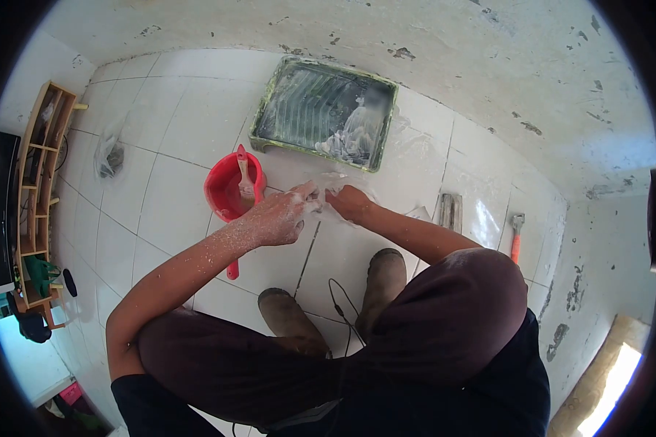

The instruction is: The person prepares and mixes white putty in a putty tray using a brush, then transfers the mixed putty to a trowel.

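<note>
My left hand (278,216), dusted with white powder, is closed on thin clear plastic (333,177), which looks like a bag. Facing it, my right hand (351,204) has its fingers curled on the same plastic. Parts of the plastic are hidden by my fingers, and its contents cannot be made out. Just beyond my left hand is a red plastic dipper (217,188), its handle under my forearm. A paintbrush (243,171) with a pale red handle leans inside the dipper. Past both hands sits a dark paint tray (280,146) smeared with white paint.
On the tiled floor (186,116) at right lie a flat metal tool (450,211) and an orange-handled tool (516,240). Crumpled plastic (111,159) lies at left, near a wooden shelf (36,197). A patchy wall (481,80) rises behind the tray. My boots (384,280) are close below.
</note>
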Motion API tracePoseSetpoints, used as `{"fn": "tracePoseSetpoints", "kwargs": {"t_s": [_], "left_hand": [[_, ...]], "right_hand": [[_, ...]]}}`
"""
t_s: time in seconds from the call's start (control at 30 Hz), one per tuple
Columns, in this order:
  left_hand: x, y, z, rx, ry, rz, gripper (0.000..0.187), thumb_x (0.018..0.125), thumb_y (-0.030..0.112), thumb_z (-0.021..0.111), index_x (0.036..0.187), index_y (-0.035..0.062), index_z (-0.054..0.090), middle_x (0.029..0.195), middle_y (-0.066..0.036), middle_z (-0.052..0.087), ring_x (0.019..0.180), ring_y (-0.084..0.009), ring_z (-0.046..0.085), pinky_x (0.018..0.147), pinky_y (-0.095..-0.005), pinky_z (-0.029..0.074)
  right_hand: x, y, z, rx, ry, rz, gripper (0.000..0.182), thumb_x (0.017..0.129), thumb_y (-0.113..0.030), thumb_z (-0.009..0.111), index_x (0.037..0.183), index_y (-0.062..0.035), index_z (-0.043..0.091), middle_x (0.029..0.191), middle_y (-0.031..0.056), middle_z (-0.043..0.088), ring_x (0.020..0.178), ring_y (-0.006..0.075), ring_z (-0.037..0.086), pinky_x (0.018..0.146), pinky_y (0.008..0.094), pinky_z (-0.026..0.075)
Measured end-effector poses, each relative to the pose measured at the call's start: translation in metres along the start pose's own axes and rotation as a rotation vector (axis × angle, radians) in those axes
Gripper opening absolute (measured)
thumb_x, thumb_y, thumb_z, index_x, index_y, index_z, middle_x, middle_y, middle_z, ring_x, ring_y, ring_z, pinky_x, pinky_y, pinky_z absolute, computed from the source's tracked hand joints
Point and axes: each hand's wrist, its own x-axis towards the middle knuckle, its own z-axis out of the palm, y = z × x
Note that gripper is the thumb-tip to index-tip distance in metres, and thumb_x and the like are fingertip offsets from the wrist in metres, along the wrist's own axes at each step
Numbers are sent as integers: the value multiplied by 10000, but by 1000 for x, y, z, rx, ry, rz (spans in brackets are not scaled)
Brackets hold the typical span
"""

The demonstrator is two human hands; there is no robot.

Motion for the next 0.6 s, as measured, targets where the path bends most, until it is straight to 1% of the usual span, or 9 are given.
{"fn": "tracePoseSetpoints", "kwargs": {"t_s": [0.07, 0.13, 0.17, 0.2, 0.3, 0.43, 0.5, 0.53, 0.6], "left_hand": [[0, 0, -1, -9, -5, -2, 389, 765, -63, 626, 1144, 5, 677, 1272, -158, 551, 1031, -357, 673, 861, -480, 549], [0, 1, -2, -18, -11, -7, 389, 764, -62, 623, 1142, 8, 678, 1263, -157, 552, 1032, -357, 673, 868, -483, 546], [1, 2, -3, -16, -36, -26, 390, 766, -61, 623, 1148, 9, 656, 1257, -172, 542, 1085, -381, 654, 881, -491, 560], [1, 1, -4, -14, -61, -45, 391, 768, -60, 622, 1153, 10, 634, 1251, -187, 533, 1138, -404, 634, 894, -498, 575], [1, 1, -4, -1, -26, -68, 387, 775, -66, 600, 1153, 9, 634, 1263, -192, 528, 1139, -410, 634, 893, -513, 568], [1, 6, -8, -21, -18, -102, 388, 780, -70, 582, 1156, 11, 634, 1266, -188, 529, 1135, -412, 636, 885, -531, 563], [2, 5, -8, -40, -58, -141, 403, 780, -55, 609, 1170, 43, 640, 1307, -128, 521, 1089, -356, 673, 905, -506, 518], [1, 5, -7, -40, -56, -141, 403, 780, -55, 609, 1170, 43, 640, 1307, -128, 521, 1089, -356, 673, 905, -506, 518], [2, 9, -12, -59, -92, -203, 389, 799, -42, 592, 1170, 68, 632, 1322, -103, 515, 1110, -353, 670, 903, -596, 491]], "right_hand": [[4, 1, -10, -14, -79, -7, 220, 990, -130, 506, 1110, 3, 633, 977, 216, 709, 899, 423, 704, 791, 530, 583], [16, 18, -3, 81, 92, -19, 200, 962, -134, 562, 1100, -14, 641, 998, 209, 713, 937, 432, 695, 834, 508, 565], [14, 25, -5, 180, 174, -43, 240, 877, -169, 706, 1071, -29, 698, 1029, 203, 723, 1023, 423, 686, 895, 474, 546], [15, 26, -13, 182, 171, -51, 240, 877, -169, 706, 1071, -29, 698, 1029, 203, 723, 1023, 423, 686, 895, 474, 546], [20, 31, -28, 278, 137, -22, 393, 700, -210, 883, 1041, -38, 792, 1101, 187, 736, 1068, 370, 691, 946, 424, 544], [12, 23, -48, 405, 95, 47, 411, 698, -201, 883, 1062, -34, 793, 1044, 193, 753, 1014, 362, 713, 916, 417, 553], [7, 17, -62, 478, -9, 153, 414, 693, -204, 886, 1051, -15, 799, 989, 212, 764, 957, 354, 731, 875, 419, 561], [5, 15, -67, 476, -9, 152, 414, 693, -204, 886, 1051, -15, 799, 989, 212, 764, 957, 354, 731, 875, 419, 561], [1, 13, -77, 520, 60, 145, 392, 701, -212, 894, 1016, 2, 803, 947, 228, 766, 916, 355, 741, 843, 422, 564]]}}
